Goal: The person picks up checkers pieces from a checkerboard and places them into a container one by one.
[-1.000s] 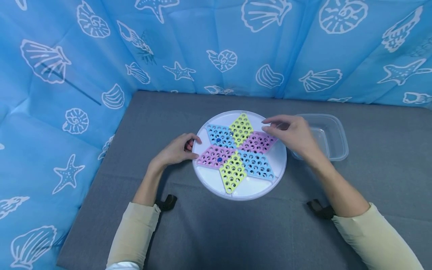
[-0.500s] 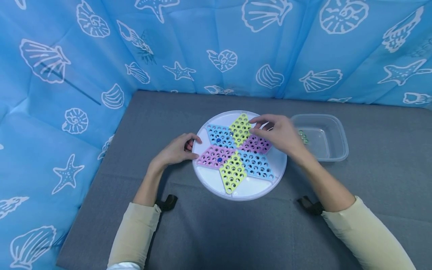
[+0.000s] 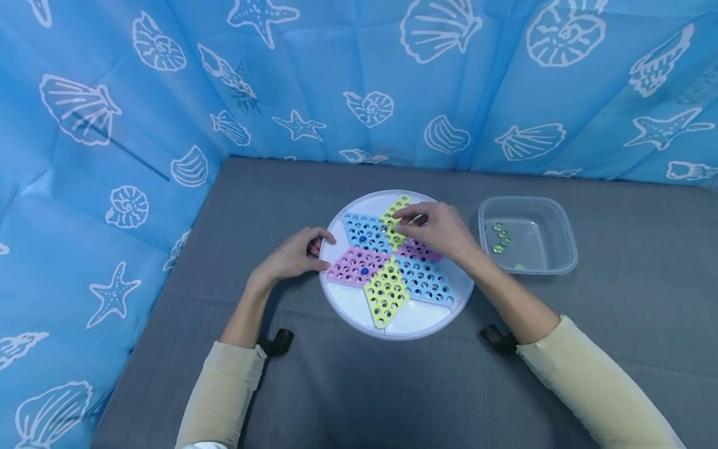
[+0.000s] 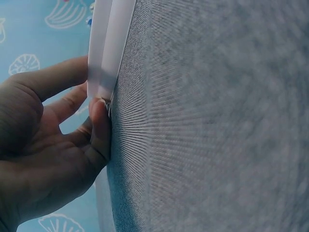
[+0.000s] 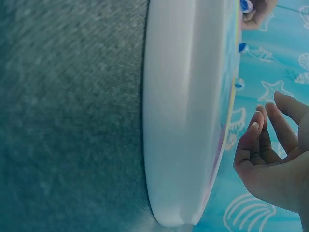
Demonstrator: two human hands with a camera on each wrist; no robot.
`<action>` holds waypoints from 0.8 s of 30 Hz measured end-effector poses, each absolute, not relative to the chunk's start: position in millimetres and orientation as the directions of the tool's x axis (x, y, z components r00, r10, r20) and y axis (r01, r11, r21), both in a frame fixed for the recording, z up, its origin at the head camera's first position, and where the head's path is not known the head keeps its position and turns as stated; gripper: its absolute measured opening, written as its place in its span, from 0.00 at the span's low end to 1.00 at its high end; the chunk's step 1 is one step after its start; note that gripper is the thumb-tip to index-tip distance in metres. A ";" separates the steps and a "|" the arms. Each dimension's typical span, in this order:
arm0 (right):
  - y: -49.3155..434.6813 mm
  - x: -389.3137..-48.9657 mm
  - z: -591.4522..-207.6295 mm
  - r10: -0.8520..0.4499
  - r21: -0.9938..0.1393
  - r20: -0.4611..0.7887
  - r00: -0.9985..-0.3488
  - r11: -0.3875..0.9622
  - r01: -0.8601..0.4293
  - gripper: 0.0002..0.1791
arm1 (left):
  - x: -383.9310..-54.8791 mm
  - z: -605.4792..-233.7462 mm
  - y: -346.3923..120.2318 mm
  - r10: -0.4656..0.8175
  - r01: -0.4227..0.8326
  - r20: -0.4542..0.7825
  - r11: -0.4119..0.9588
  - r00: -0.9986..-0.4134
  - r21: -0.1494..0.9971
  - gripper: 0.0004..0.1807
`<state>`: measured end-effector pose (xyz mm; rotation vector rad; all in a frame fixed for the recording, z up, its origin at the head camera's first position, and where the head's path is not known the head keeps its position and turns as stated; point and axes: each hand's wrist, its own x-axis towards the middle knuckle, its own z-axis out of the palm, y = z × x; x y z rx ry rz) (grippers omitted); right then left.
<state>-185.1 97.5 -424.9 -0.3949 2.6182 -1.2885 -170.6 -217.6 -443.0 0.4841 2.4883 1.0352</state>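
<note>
A round white Chinese checkers board with a yellow, blue and pink star of holes lies on the table. Two blue marbles and one clear bluish marble sit on its left half. My left hand grips the board's left rim between thumb and fingers; the left wrist view shows fingertips at the white edge. Over the upper yellow point hovers my right hand, thumb and index finger bent toward each other. In the right wrist view the right hand is just above the board's surface; I cannot tell whether it pinches anything.
A clear plastic box stands right of the board, with several green glass marbles at its left side. Grey cloth covers the table. A blue curtain with white shell prints hangs behind and at the left.
My right hand has moved left from beside the box to above the yellow point, uncovering the green marbles. The left hand stays on the rim.
</note>
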 end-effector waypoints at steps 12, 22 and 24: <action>85.8 -193.7 -438.0 -0.336 -0.767 -0.056 -0.940 0.618 -0.174 0.17 | -168.8 -445.7 -217.7 0.469 0.173 -0.219 0.658 -0.856 0.733 0.22; 78.9 -199.3 -436.4 -0.368 -0.722 -0.120 -0.922 0.670 -0.174 0.19 | -171.4 -445.6 -216.9 0.460 0.145 -0.245 0.661 -0.853 0.736 0.22; 76.8 -201.0 -436.6 -0.366 -0.706 -0.131 -0.922 0.687 -0.173 0.19 | -171.7 -445.2 -216.8 0.458 0.143 -0.245 0.661 -0.855 0.737 0.22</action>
